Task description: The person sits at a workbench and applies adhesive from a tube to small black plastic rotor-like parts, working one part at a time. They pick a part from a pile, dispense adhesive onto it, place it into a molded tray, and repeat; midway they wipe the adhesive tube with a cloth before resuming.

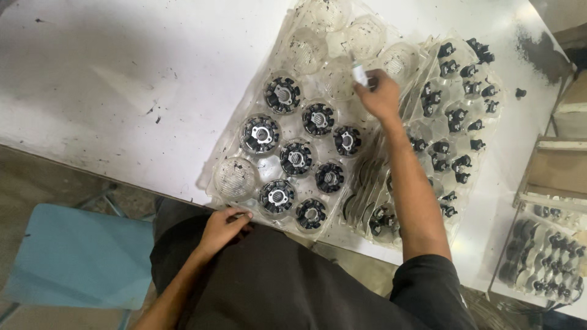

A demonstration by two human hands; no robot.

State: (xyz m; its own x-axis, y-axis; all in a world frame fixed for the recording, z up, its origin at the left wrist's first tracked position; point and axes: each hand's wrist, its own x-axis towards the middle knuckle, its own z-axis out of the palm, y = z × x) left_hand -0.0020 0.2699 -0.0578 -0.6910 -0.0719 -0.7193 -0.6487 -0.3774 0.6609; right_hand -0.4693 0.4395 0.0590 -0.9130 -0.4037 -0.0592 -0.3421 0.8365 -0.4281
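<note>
The clear moulded-plastic blister tray point(244, 131) on the scuffed white worktable point(110, 79) is judged a little over half filled. Nine of its round pockets are occupied by round black parts with silvery metal centres point(282, 94); the pockets along the far edge and one pocket at the near left corner point(235, 178) are seen to be bare, so several placements are judged outstanding.

Hand states:
- Right hand point(380, 95) — extended over the far, unfilled end of the tray, fingers closed on a small whitish cylindrical item point(359, 74). What kind of item it is cannot be told.
- Left hand point(225, 225) — rested at the near rim of the tray by the table edge, fingers curled narrow. Whether anything is pinched in it cannot be told.

Containers:
- To the right, partly overlapped, a second clear plastic tray point(495, 91) is laid out; its smaller pockets are loaded with small black clip-like pieces point(460, 116) in rows.
- Between the two trays, dark disc-shaped parts point(365, 174) are stacked on edge.
- At the far right edge of the view, a further clear tray of dark parts point(544, 250) is set beside brown cardboard boxes point(559, 168).
</note>
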